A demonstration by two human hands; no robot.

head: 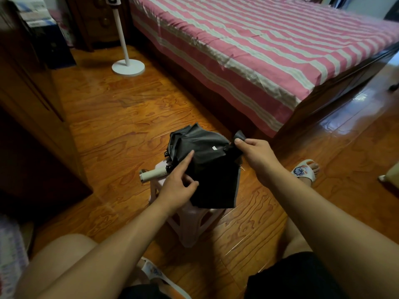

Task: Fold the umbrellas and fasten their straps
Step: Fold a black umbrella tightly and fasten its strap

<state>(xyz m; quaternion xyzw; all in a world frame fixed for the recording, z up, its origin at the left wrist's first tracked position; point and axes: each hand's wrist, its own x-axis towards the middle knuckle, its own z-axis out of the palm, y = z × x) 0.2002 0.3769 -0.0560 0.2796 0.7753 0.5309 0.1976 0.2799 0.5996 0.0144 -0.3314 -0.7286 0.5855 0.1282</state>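
Black umbrella canopy over pink stool, strap indistinct in right hand.

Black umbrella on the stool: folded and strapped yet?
Collapsed but not strapped: the black umbrella's canopy hangs loose, the right hand pinches a fabric flap, the left hand presses it.

Head camera looks forward and down, close over a stool near the bed

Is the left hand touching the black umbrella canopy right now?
Touching. The head view shows the left hand with its index fingertip pressed on the black umbrella canopy, while the right hand pinches a fabric flap.
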